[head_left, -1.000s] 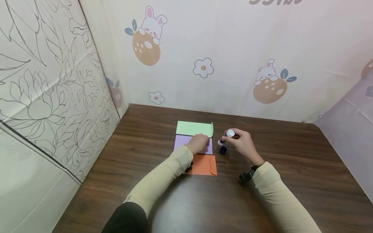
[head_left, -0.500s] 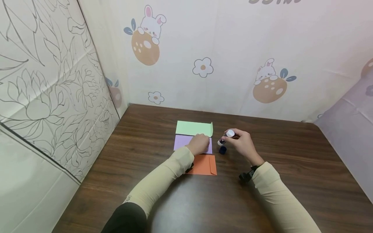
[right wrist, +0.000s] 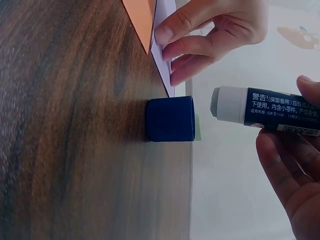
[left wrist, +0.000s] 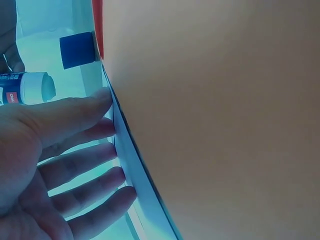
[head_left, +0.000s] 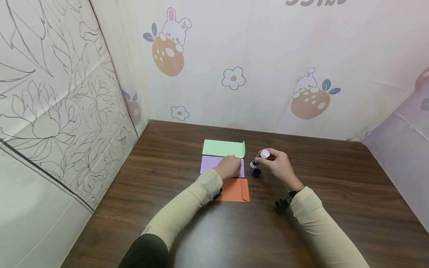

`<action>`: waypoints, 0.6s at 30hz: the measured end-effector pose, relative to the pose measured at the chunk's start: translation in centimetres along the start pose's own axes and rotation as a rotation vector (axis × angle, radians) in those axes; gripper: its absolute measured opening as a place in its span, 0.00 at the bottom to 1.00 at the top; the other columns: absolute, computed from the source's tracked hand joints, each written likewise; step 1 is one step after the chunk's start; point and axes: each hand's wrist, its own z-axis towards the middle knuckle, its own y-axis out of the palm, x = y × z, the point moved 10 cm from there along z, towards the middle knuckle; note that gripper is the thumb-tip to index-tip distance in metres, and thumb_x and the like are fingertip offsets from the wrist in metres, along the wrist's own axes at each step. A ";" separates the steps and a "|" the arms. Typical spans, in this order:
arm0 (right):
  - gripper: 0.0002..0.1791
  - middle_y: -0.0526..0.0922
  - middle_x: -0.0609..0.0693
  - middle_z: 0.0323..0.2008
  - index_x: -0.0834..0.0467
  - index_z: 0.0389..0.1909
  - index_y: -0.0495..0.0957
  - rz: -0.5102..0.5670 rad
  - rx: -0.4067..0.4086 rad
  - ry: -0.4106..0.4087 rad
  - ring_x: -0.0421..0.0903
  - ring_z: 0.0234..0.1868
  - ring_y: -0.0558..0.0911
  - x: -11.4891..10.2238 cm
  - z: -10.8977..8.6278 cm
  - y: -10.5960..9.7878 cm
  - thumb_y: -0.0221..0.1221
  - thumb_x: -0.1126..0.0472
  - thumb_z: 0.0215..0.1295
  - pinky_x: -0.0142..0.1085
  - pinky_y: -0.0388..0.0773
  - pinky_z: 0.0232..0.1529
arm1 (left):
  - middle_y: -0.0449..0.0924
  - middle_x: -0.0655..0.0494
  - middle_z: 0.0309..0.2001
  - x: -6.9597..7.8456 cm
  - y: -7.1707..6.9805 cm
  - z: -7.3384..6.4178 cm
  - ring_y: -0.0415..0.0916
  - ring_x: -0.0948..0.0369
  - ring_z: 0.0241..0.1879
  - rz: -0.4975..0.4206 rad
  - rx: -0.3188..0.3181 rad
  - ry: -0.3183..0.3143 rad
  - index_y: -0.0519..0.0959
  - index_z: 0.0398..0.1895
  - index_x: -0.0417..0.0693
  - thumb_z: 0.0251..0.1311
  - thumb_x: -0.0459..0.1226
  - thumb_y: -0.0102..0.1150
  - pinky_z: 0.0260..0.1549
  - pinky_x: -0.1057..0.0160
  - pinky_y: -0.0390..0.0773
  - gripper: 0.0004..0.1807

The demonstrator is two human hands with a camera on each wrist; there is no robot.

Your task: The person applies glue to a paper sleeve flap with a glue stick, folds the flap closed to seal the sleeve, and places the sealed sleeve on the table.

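My left hand point(head_left: 229, 166) rests its fingertips on a purple envelope point(head_left: 208, 164), covering much of its right half. Its fingers look fairly straight in the left wrist view. My right hand point(head_left: 280, 166) grips a dark-blue and white glue stick point(right wrist: 282, 110) between thumb and fingers. The uncapped glue end tilts down toward the table. Just below that end, a dark blue cap point(right wrist: 170, 119) stands on the table, apart from the stick. Behind the purple envelope lies a green one point(head_left: 222, 147), and in front of it an orange envelope point(head_left: 232, 190).
All three envelopes lie in a column on a brown wooden table point(head_left: 161, 156). The green envelope's right flap point(head_left: 243, 149) stands up a little, while the orange one's flap point(head_left: 245, 190) lies folded flat. Patterned wall sheets point(head_left: 264, 44) border the table at the back and sides.
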 end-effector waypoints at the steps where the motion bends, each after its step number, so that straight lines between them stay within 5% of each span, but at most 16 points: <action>1: 0.19 0.86 0.58 0.41 0.61 0.44 0.82 -0.001 0.002 0.000 0.31 0.37 0.81 0.0 0.0 -0.1 0.68 0.52 0.59 0.24 0.77 0.38 | 0.85 0.59 0.27 0.1 0.0 0.0 0.79 0.65 0.27 -0.001 0.000 0.001 0.85 0.28 0.48 0.56 0.38 0.67 0.29 0.68 0.78 0.04; 18: 0.19 0.85 0.57 0.42 0.62 0.45 0.82 -0.013 0.018 0.001 0.31 0.37 0.80 -0.1 -0.3 -0.7 0.68 0.53 0.59 0.24 0.77 0.37 | 0.83 0.59 0.35 -0.3 0.2 0.1 0.78 0.64 0.34 -0.045 -0.025 0.031 0.86 0.33 0.50 0.57 0.40 0.66 0.35 0.68 0.78 0.05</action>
